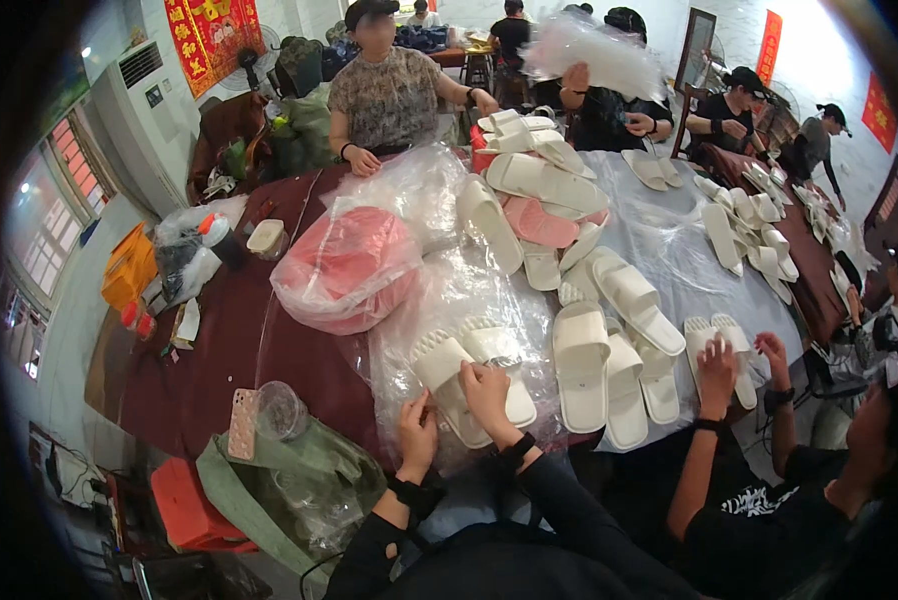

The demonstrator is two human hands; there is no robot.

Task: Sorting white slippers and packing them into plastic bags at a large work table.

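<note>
A pair of white slides lies toe-away on the clear plastic bags [389, 345] in front of me, the left slipper [437, 362] beside the right one [496, 343]. My right hand [486, 400] is over the pair, its fingers closed at the straps where the two slippers meet. My left hand [418, 436] is just left of the pair's heel end, fingers curled together; whatever they may pinch is hidden. Right of the pair are more loose white slides [580, 365], and a larger heap of slides [544, 180] with a pink slide [541, 221] lies farther back.
A pink bundle in clear plastic [349, 265] sits left of centre on the dark red table covering [219, 330]. At the near left edge are a phone [242, 423] and a clear plastic cup [281, 410]. A co-worker's hand [715, 375] touches slides at right; other people work across the table.
</note>
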